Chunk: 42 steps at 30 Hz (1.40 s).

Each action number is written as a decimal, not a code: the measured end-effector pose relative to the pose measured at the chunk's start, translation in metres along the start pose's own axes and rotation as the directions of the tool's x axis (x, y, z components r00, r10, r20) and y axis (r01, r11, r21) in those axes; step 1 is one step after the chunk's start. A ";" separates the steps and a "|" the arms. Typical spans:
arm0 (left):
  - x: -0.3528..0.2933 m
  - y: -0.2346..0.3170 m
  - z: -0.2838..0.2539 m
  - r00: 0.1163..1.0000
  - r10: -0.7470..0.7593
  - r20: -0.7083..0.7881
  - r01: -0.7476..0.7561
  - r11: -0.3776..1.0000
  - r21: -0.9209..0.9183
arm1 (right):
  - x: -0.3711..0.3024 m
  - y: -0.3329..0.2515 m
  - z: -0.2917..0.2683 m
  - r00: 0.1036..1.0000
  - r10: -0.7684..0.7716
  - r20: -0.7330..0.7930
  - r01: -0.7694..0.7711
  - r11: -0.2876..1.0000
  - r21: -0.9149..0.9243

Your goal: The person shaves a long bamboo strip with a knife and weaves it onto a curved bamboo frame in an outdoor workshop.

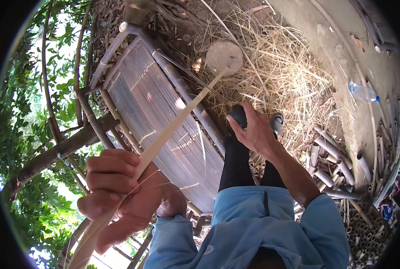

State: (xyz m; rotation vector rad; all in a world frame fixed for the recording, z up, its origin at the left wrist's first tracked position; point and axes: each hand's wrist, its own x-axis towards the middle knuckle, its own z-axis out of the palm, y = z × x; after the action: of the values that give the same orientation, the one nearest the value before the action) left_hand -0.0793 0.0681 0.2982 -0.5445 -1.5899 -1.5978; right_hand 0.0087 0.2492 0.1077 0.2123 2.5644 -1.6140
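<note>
Head view: the left hand (126,190) grips a pale strip (175,122), which slants away from it, left of the right hand (257,134), toward a stump (223,54). The right hand clasps a dark object (238,116); straw (294,76) lies beyond it.

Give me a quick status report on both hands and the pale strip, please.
Left hand closed on pale strip. Right hand gripping dark object. Strip's far end overlaps round block in view. Loose straw around block.
</note>
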 end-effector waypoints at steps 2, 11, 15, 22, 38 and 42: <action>0.003 -0.003 0.001 0.978 0.040 0.206 -0.017 0.993 -0.114 | 0.005 0.003 0.004 1.000 0.005 0.014 -0.005 0.999 -0.032; 0.000 0.003 0.030 0.988 0.139 -0.069 -0.115 0.955 0.275 | 0.000 -0.040 -0.009 0.963 -0.256 -0.084 0.267 0.946 0.183; -0.004 0.004 0.046 0.987 0.126 -0.097 -0.092 0.950 0.298 | 0.008 -0.018 0.001 0.976 0.042 0.215 -0.056 0.996 0.062; -0.008 0.010 0.048 0.993 0.106 -0.055 -0.093 0.975 0.201 | 0.017 -0.015 0.000 0.898 0.210 0.388 -0.208 0.977 -0.046; -0.019 -0.043 0.021 0.987 0.150 -0.060 -0.140 0.979 0.151 | 0.039 0.177 0.100 0.950 0.159 0.267 -0.147 0.987 -0.066; -0.100 -0.112 0.027 0.999 0.014 0.038 -0.019 0.993 0.120 | 0.058 0.332 0.119 0.989 0.140 -0.046 -0.146 0.968 -0.205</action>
State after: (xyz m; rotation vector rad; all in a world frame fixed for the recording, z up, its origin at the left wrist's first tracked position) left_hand -0.1138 0.1057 0.1546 -0.5242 -1.6926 -1.4768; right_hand 0.0110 0.2869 -0.2476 0.3961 2.6474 -1.2936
